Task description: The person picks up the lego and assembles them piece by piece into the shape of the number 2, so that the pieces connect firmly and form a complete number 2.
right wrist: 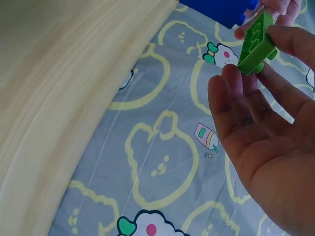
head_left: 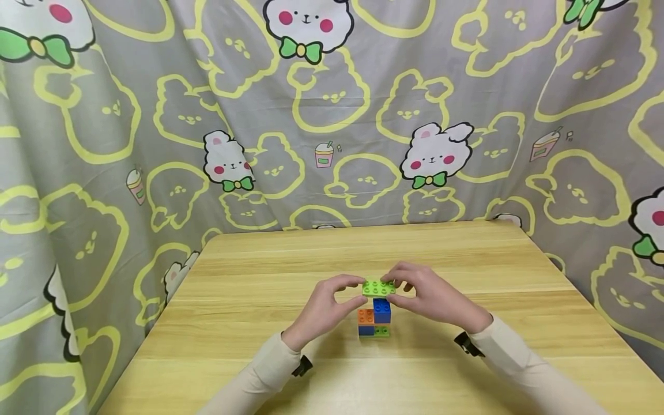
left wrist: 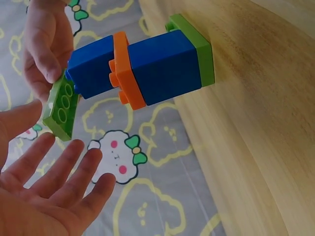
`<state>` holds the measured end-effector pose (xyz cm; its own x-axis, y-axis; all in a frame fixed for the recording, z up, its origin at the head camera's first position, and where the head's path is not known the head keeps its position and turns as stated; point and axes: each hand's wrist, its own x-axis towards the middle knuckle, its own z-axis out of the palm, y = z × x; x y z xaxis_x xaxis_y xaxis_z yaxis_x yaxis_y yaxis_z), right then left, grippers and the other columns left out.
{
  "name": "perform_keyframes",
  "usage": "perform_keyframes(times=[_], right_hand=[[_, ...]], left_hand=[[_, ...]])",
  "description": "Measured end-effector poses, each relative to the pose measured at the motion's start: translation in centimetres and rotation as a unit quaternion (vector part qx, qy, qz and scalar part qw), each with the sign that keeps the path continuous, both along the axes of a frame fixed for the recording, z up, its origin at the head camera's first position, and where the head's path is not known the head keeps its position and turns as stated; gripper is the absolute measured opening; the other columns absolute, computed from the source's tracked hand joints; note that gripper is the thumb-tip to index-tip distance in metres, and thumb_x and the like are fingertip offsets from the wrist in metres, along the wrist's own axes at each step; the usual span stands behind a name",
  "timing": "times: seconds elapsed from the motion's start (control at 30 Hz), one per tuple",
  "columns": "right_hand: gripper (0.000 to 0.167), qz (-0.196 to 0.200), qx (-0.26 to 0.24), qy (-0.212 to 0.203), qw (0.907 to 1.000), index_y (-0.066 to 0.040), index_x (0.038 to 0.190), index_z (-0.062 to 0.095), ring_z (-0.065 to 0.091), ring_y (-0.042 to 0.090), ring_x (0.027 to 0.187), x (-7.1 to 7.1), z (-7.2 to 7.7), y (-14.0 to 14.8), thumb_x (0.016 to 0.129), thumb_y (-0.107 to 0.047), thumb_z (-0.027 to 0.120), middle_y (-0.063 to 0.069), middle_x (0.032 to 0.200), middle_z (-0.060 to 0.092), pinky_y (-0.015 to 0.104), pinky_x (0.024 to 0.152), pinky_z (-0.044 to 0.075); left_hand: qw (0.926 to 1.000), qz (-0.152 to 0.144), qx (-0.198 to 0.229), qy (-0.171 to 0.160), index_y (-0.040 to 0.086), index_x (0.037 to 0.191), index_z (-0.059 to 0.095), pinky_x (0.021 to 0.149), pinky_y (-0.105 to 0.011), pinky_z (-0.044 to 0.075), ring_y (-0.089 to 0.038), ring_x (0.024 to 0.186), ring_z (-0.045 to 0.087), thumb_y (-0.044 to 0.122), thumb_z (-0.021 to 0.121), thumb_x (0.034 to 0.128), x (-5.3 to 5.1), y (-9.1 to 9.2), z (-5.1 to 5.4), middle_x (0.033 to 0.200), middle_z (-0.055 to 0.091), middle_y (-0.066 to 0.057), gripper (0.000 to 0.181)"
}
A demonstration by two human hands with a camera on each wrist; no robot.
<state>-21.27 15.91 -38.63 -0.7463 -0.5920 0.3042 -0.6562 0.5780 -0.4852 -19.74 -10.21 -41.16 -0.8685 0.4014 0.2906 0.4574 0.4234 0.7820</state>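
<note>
A light green building brick point(head_left: 378, 288) with two rows of studs is held level above a small tower. My left hand point(head_left: 328, 302) pinches its left end between thumb and index finger. At the opposite end, my right hand point(head_left: 429, 295) pinches it too. Below stands the tower: a green base plate point(left wrist: 206, 61), a blue brick point(left wrist: 165, 66), an orange plate point(left wrist: 129, 73) and an upper blue brick point(left wrist: 93, 66) set to the right. The held brick is right by the upper blue brick's studs; whether they touch, I cannot tell.
The tower stands on a light wooden table point(head_left: 249, 328). A grey curtain point(head_left: 332, 190) with cartoon bears hangs behind the table and along its sides. Dark wrist devices point(head_left: 468, 344) sit at the cream sleeves point(head_left: 267, 369).
</note>
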Motion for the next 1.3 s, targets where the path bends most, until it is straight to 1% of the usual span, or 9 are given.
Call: perform_keyframes(times=[0.17, 0.27, 0.4, 0.5, 0.63, 0.73, 0.87, 1.0, 1.3], right_hand=[[0.028, 0.014, -0.007, -0.007, 0.9999, -0.019, 0.121, 0.071, 0.066, 0.018, 0.095, 0.3, -0.4, -0.2, 0.094, -0.025, 0.076, -0.009, 0.11, 0.066, 0.038, 0.077, 0.059], [0.028, 0.02, -0.01, -0.013, 0.9997, -0.019, 0.121, 0.071, 0.066, 0.019, 0.095, 0.5, -0.6, -0.3, 0.094, -0.025, 0.076, -0.009, 0.111, 0.066, 0.038, 0.077, 0.059], [0.028, 0.02, -0.013, -0.017, 0.9996, -0.018, 0.12, 0.072, 0.067, 0.017, 0.095, 0.6, -0.9, -0.5, 0.094, -0.024, 0.077, -0.009, 0.11, 0.067, 0.034, 0.079, 0.059], [0.027, 0.022, -0.017, -0.02, 0.9994, -0.018, 0.12, 0.072, 0.066, 0.011, 0.094, 0.7, -1.1, -0.5, 0.094, -0.024, 0.076, -0.01, 0.111, 0.066, 0.03, 0.081, 0.058], [0.027, 0.028, -0.024, -0.025, 0.999, -0.017, 0.12, 0.072, 0.064, 0.004, 0.094, 0.7, -1.3, -0.6, 0.094, -0.023, 0.076, -0.009, 0.111, 0.066, 0.028, 0.081, 0.059], [0.028, 0.031, -0.027, -0.029, 0.9987, -0.017, 0.12, 0.072, 0.064, 0.004, 0.094, 0.7, -1.5, -0.6, 0.094, -0.023, 0.076, -0.009, 0.111, 0.066, 0.027, 0.081, 0.059], [0.029, 0.032, -0.031, -0.036, 0.9983, -0.016, 0.121, 0.071, 0.065, 0.004, 0.095, 0.7, -1.7, -0.7, 0.093, -0.023, 0.077, -0.009, 0.111, 0.065, 0.025, 0.081, 0.059], [0.031, 0.032, -0.032, -0.046, 0.9979, -0.016, 0.12, 0.071, 0.066, 0.006, 0.096, 0.8, -1.8, -0.8, 0.091, -0.022, 0.079, -0.008, 0.112, 0.065, 0.025, 0.083, 0.059], [0.032, 0.032, -0.031, -0.047, 0.9979, -0.016, 0.121, 0.07, 0.066, 0.008, 0.1, 0.8, -1.9, -0.8, 0.091, -0.021, 0.08, -0.008, 0.113, 0.066, 0.025, 0.085, 0.058]], left_hand=[[0.9999, -0.015, -0.001, -0.004, 0.021, 0.121, 0.072, 0.102, -0.056, 0.05, -0.028, 0.12, 0.065, 0.032, 0.074, 0.096, 0.0, -0.1, 0.1, 0.122, 0.072, 0.005, 0.028], [0.9997, -0.023, -0.003, -0.004, 0.018, 0.118, 0.072, 0.101, -0.054, 0.051, -0.03, 0.117, 0.066, 0.027, 0.074, 0.0959, 0.1, -0.2, 0.3, 0.118, 0.073, 0.003, 0.024], [0.9995, -0.029, -0.008, -0.004, 0.015, 0.115, 0.073, 0.1, -0.048, 0.053, -0.026, 0.112, 0.068, 0.024, 0.074, 0.096, 0.2, -0.2, 0.4, 0.114, 0.074, 0.003, 0.021], [0.9993, -0.036, -0.009, -0.011, 0.015, 0.113, 0.072, 0.099, -0.043, 0.054, -0.019, 0.109, 0.068, 0.022, 0.074, 0.0962, 0.2, -0.2, 0.4, 0.112, 0.073, 0.005, 0.018], [0.9987, -0.042, -0.004, -0.027, 0.017, 0.11, 0.071, 0.098, -0.041, 0.055, -0.013, 0.107, 0.069, 0.018, 0.074, 0.0958, 0.2, -0.3, 0.3, 0.112, 0.073, 0.005, 0.015], [0.9981, -0.047, 0.001, -0.039, 0.016, 0.11, 0.07, 0.096, -0.04, 0.057, -0.015, 0.106, 0.07, 0.017, 0.073, 0.0962, 0.3, -0.3, 0.2, 0.114, 0.072, 0.002, 0.014], [0.9973, -0.051, 0.001, -0.052, 0.015, 0.111, 0.069, 0.092, -0.035, 0.058, -0.02, 0.104, 0.072, 0.016, 0.072, 0.0968, 0.4, -0.4, 0.2, 0.117, 0.071, -0.002, 0.014], [0.9968, -0.049, -0.004, -0.063, 0.015, 0.111, 0.068, 0.091, -0.032, 0.058, -0.019, 0.104, 0.072, 0.016, 0.072, 0.0965, 0.4, -0.4, 0.2, 0.118, 0.071, -0.002, 0.015], [0.9964, -0.055, -0.009, -0.063, 0.016, 0.108, 0.069, 0.092, -0.033, 0.058, -0.018, 0.103, 0.071, 0.018, 0.072, 0.0964, 0.4, -0.5, 0.2, 0.115, 0.071, 0.0, 0.013]])
